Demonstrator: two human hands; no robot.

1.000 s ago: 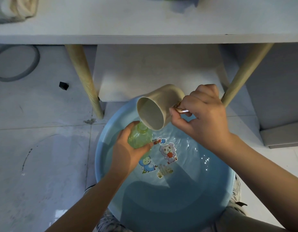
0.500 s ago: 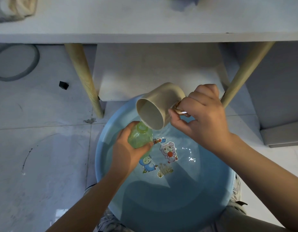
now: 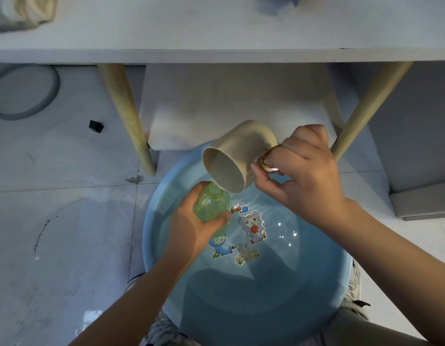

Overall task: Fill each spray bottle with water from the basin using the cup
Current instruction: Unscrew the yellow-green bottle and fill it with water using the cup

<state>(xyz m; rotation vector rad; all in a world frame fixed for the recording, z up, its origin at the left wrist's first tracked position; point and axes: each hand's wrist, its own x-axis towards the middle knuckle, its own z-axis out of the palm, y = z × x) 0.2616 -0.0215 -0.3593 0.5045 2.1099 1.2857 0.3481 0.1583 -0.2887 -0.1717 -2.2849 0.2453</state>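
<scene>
A round blue basin (image 3: 151,236) of water with cartoon stickers on its bottom sits on the floor in front of me. My left hand (image 3: 191,228) grips a translucent green spray bottle (image 3: 211,203) upright over the water, its open neck at the top. My right hand (image 3: 306,176) holds a beige cup (image 3: 241,151) by its gold handle. The cup is tipped steeply, its rim resting right over the bottle's neck. No spray head is on the bottle.
A white table (image 3: 216,33) spans the top, with wooden legs (image 3: 126,116) at left and another leg (image 3: 366,108) at right flanking the basin. A white lower shelf (image 3: 236,101) lies behind the basin. A grey ring (image 3: 24,93) and small black block (image 3: 96,126) lie on the tiled floor.
The cup has tilted a little further over the bottle's neck. The water surface shows fresh ripples and glints. Both hands stay nearly in place.
</scene>
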